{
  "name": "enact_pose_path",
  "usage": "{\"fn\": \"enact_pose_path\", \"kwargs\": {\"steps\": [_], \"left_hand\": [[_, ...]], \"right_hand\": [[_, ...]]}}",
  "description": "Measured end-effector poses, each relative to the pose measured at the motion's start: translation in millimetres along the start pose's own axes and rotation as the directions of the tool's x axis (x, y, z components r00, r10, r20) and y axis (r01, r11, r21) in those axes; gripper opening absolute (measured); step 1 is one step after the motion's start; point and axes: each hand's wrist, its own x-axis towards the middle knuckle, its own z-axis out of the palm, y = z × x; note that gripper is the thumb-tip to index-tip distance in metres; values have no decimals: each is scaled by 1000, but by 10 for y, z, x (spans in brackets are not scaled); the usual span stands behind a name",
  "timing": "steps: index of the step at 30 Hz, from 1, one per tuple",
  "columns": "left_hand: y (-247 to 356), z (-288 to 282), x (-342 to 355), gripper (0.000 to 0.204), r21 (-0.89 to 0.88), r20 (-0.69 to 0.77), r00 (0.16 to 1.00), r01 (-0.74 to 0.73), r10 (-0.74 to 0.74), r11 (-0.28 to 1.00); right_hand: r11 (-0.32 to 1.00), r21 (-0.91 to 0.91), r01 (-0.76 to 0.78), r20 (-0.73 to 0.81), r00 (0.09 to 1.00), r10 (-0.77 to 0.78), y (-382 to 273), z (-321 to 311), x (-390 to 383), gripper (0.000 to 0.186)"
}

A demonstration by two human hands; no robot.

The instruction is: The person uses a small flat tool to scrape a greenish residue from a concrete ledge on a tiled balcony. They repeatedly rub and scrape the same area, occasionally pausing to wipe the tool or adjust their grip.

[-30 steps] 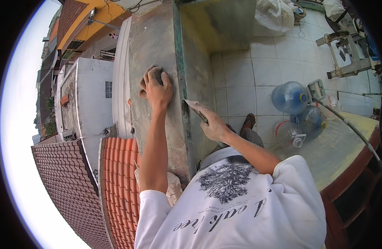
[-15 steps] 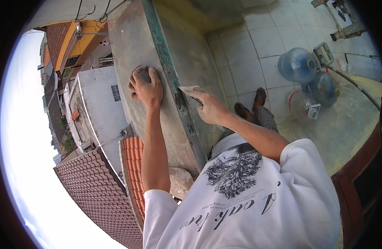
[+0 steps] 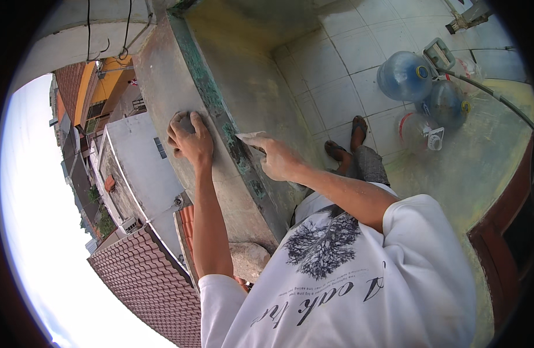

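Note:
My left hand (image 3: pixel 192 141) rests on the broad grey top of a low wall (image 3: pixel 162 87), fingers curled round a dark grey lump (image 3: pixel 186 123) whose kind I cannot make out. To its right, my right hand (image 3: pixel 280 158) grips a scraper with a pale flat blade (image 3: pixel 251 137); the hand hides most of its handle. The blade's tip meets the wall's inner edge, where a worn green painted strip (image 3: pixel 200 75) runs lengthwise. Grey dust coats the fingers of both hands.
Large clear-blue water bottles (image 3: pixel 403 76) stand on the white tiled floor (image 3: pixel 348 55) at the right, with a hose (image 3: pixel 490 90) beside them. A rough stone-like block (image 3: pixel 248 258) sits at the wall's near end. Beyond the wall's left side lie lower tiled roofs (image 3: pixel 148 278).
The whole view has turned slightly. Both hands appear a little lower and farther left in the picture, and their grips look the same. The blade still touches the green strip.

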Motion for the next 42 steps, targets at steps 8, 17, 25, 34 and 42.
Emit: {"fn": "enact_pose_path", "kwargs": {"steps": [8,17,25,34,42], "left_hand": [[6,-4,-4,44,2,11,1000,17,-17,1000],[-46,15,22,50,27,-4,1000,-3,3,1000],[-96,52,60,51,47,-28,1000,-12,13,999],[-77,36,59,51,63,-29,1000,-3,5,998],[-90,47,75,49,80,-26,1000,3,-1,997]], "right_hand": [[993,-4,-120,122,985,119,103,25,-59,84],[996,-17,-90,123,988,91,37,-24,16,83],[993,2,-117,120,986,116,8,-61,-57,82],[996,-9,-86,73,994,86,114,43,-21,82],[998,-8,-63,77,995,63,149,59,11,83]]}}
